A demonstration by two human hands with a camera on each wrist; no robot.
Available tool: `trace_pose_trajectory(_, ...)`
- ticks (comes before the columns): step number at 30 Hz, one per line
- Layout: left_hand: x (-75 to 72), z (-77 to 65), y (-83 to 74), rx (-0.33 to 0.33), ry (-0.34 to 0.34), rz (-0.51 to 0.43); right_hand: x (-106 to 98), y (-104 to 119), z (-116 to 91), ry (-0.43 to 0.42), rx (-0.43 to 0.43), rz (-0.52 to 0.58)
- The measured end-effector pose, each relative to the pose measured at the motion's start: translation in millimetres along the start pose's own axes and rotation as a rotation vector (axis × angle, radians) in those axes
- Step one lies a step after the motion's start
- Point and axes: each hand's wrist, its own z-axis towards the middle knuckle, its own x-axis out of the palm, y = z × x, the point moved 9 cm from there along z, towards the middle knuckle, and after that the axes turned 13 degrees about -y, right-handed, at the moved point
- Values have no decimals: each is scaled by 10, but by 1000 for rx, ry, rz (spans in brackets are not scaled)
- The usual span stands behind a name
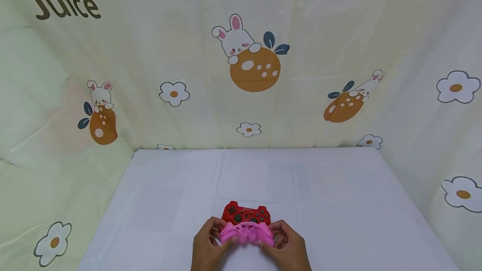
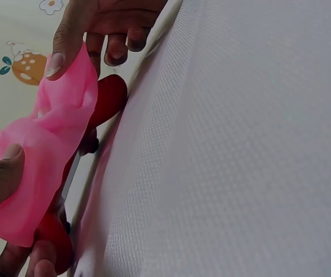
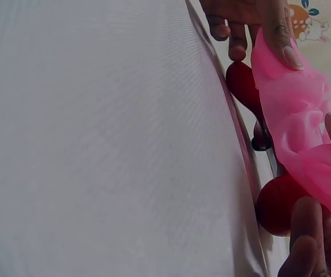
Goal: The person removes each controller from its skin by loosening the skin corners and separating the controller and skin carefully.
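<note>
A pink silicone controller cover (image 1: 246, 233) is held between both hands, low in the middle of the head view. My left hand (image 1: 212, 244) pinches its left end, thumb on the near side. At the other end my right hand (image 1: 288, 246) pinches it the same way. Just behind and partly under the cover lies a red game controller (image 1: 246, 212), its buttons and sticks facing up; its grips are hidden from the head view. In the left wrist view the red grips (image 2: 111, 98) show beneath the soft, creased cover (image 2: 44, 144).
A white cloth-covered table (image 1: 320, 195) spreads under the hands. Behind it and along both sides hangs a cream curtain (image 1: 150, 53) printed with rabbits, oranges and flowers.
</note>
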Motion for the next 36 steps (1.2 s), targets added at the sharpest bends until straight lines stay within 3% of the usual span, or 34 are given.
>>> trace_pose_trajectory(12,24,-55,-15,-3,43,3,-28,43,-48,17,-47,13)
trace_pose_trajectory(19,25,-84,-59,89,24,4,-22,42,-47,15,-67,-7)
trace_pose_trajectory(24,26,-89,-84,151,-4,74,-19,76,-53,10,-109,-30)
trace_pose_trajectory(36,60,-84,-99,166,39,158,-34,119,-53,-6,-123,-58)
